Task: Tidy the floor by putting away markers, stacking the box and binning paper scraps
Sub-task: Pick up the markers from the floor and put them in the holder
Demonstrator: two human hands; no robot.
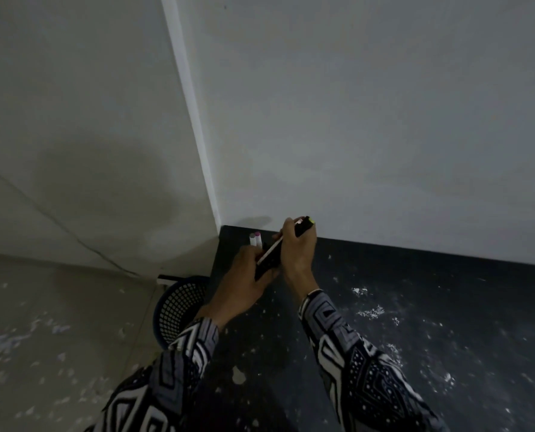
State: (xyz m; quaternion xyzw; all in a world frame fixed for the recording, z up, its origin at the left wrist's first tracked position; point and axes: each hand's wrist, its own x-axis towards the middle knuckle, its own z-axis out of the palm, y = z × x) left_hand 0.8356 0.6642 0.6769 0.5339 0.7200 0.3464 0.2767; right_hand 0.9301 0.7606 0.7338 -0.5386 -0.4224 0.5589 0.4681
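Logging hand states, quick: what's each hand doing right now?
Left hand: grips the black marker box.
Right hand: grips a black, yellow-tipped marker.

You will find no text, label, brand, number or sign that can be read here. The dark markers (269,257) gripped in the hands are too dim and blurred for any print on their barrels to be made out.
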